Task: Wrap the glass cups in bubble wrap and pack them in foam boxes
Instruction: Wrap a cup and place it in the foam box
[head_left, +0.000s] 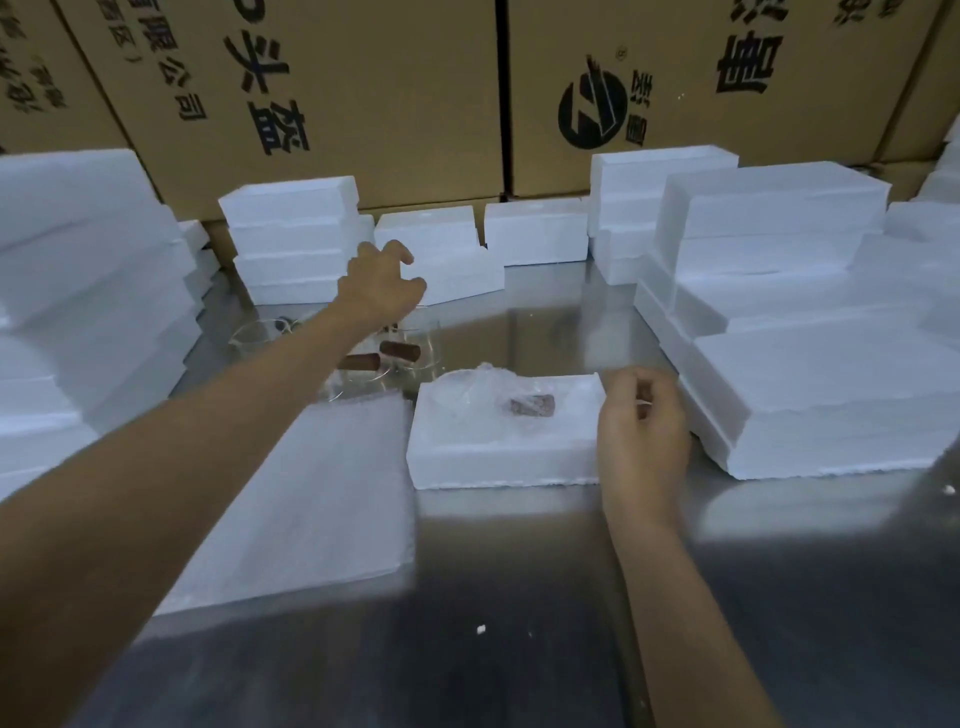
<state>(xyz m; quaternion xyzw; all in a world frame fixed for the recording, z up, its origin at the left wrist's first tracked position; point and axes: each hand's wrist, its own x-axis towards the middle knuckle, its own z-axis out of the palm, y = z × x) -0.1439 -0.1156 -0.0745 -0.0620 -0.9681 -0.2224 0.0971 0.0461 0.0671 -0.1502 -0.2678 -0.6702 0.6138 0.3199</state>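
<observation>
- Wrapped cup (511, 397), brown handle showing through the wrap, lies in open foam box (498, 447), frame centre.
- Right hand (641, 421) at the box's right edge, fingers curled; contents unclear.
- Left hand (382, 283) upper centre, fingers spread wide, above bare glass cups (384, 358).

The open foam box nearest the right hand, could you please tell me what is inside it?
A bubble-wrapped cup with a brown handle lies inside the foam box; the wrap blurs its details.
</observation>
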